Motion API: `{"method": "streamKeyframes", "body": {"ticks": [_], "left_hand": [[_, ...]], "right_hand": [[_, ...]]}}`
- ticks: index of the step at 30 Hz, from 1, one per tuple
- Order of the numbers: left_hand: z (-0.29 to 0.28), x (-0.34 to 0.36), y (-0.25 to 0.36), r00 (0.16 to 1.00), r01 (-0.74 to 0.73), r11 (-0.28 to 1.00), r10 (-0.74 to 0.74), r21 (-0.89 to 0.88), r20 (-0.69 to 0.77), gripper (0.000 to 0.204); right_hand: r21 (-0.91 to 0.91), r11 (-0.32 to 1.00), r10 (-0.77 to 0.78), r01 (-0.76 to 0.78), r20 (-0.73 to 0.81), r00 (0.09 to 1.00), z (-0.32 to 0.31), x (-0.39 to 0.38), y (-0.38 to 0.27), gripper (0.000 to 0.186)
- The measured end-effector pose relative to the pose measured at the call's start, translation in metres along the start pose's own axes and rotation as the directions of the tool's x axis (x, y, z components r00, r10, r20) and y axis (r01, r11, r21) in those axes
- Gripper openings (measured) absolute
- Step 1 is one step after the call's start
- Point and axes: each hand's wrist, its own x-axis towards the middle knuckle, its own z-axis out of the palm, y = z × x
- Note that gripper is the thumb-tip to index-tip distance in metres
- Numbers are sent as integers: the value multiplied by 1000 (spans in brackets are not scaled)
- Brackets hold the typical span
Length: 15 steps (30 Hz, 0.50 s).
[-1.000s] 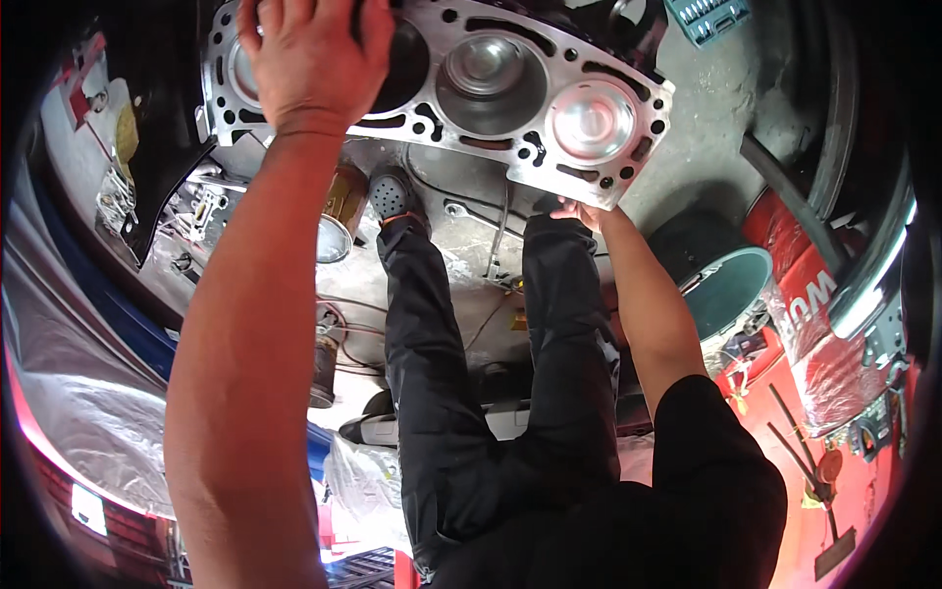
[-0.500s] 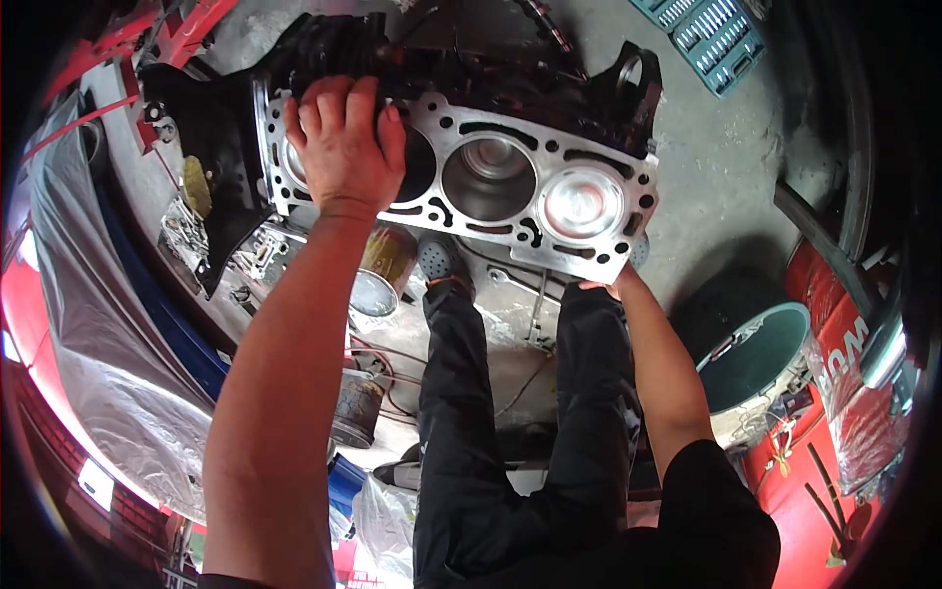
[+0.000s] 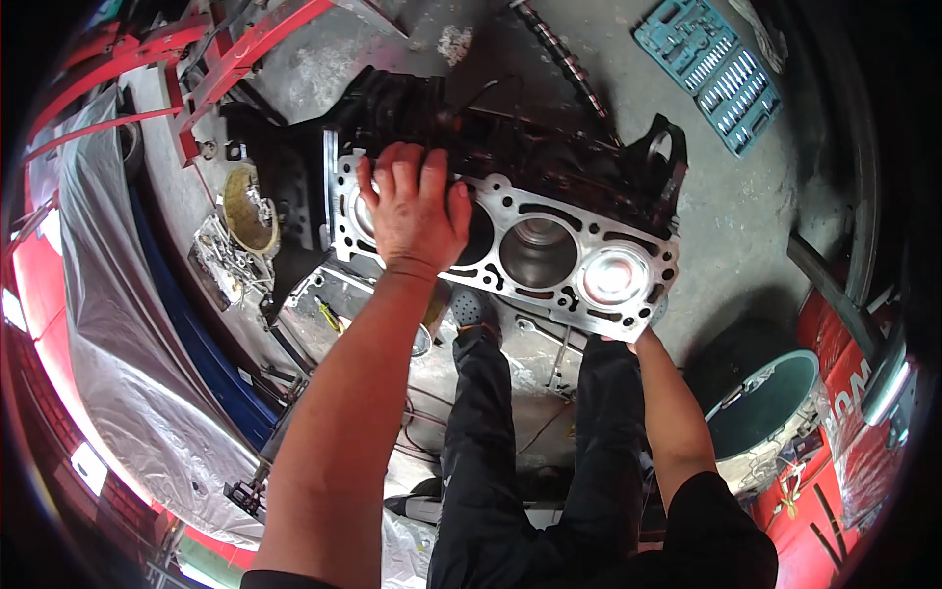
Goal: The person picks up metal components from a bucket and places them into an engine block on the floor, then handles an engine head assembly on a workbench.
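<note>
A dark engine block (image 3: pixel 579 258) with a bright machined top face lies in front of me, tilted lower toward the right. Two of its round cylinder bores are plainly visible; the rightmost shows a shiny piston crown near the top. Over the left part of that face, my left hand (image 3: pixel 414 216) is closed, fingers bent toward the far edge and thumb beside a dark bore. It covers part of the left bores. At the near right corner, my right hand (image 3: pixel 642 341) grips the block from below, with most of its fingers hidden under it.
A camshaft (image 3: pixel 564 59) lies on the floor beyond the block, with a teal socket set (image 3: pixel 708 74) at far right. A dark green tub (image 3: pixel 760 417) stands at right. Red metal stands (image 3: pixel 250 54) and a plastic-covered vehicle part (image 3: pixel 118 324) flank the left. My feet are beneath the block.
The block and both hands appear lower and farther right in the view, and the block looks smaller. The surroundings have shifted too. Both hands keep the same places on the block.
</note>
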Motion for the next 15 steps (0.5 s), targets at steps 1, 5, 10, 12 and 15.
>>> {"method": "streamKeyframes", "body": {"ticks": [1, 5, 10, 12, 15], "left_hand": [[1, 1, -1, 1000, -2, 1000, 2, -6, -13, 40], [1, -1, -4, 1000, 0, 999, -1, -40, -10, 41], [1, -3, -8, 1000, 5, 999, -6, -53, -19, 41], [0, -2, -4, 1000, 14, 997, -14, -74, 10, 39], [0, 1, -4, 1000, 15, 997, -16, -75, -11, 37]], "right_hand": [[10, 1000, 11, -11, 5, 1000, 0, 1, 0, 32], [49, 998, 40, -41, 21, 999, -2, 2, -1, 33], [81, 995, 59, -60, 13, 998, -2, 1, -4, 33], [98, 993, 68, -68, 2, 998, -4, -3, -4, 33], [136, 987, 84, -81, -13, 996, -4, -7, -5, 34]]}}
